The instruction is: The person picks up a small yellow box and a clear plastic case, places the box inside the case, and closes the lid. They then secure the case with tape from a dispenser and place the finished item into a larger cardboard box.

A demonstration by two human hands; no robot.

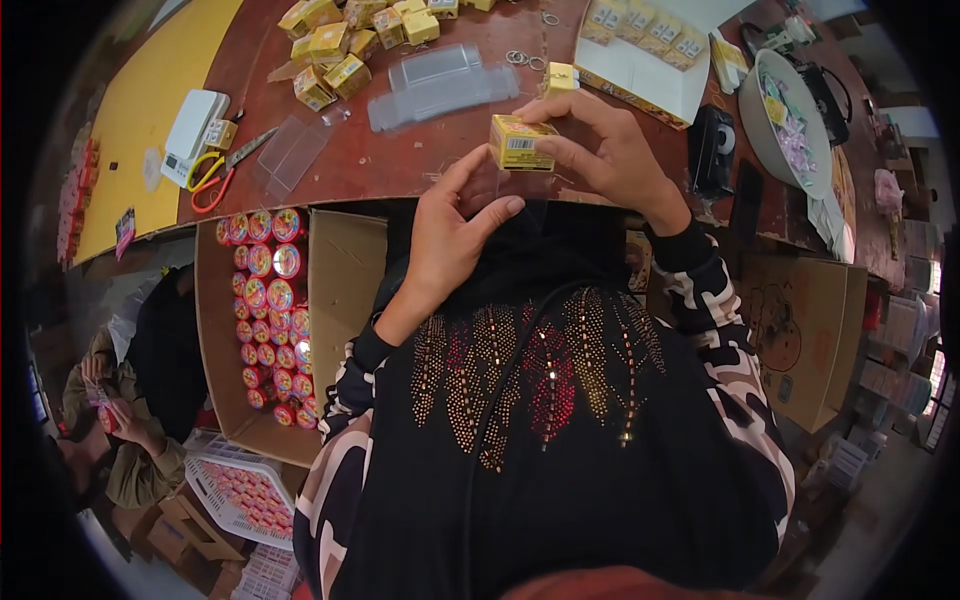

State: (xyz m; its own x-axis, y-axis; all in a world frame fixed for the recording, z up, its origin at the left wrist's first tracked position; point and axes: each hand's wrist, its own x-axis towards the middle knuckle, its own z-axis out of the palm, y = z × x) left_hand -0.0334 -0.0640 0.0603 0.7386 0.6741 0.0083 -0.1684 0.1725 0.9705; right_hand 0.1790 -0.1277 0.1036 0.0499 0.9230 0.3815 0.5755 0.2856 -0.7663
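Observation:
My right hand (600, 145) pinches a small yellow box (519, 146) with a barcode on its side, thumb on the near face and fingers behind the top. Just left of it, my left hand (450, 225) is open, thumb and forefinger apart, the forefinger tip right at the box's left edge. Something clear and thin shows below the box between the hands. Flat clear plastic sleeves (440, 95) lie on the dark red table (350, 170) beyond my hands. A similar yellow box (562, 77) stands just behind the held one.
Yellow boxes (348, 75) are heaped at the back. To the left are scissors (212, 180) and a white scale (195, 125); to the right, a white tray (650, 90), tape dispenser (712, 150) and bowl (825, 150). A carton (345, 265) holds pink-lidded containers. Another person (140, 440) sits left.

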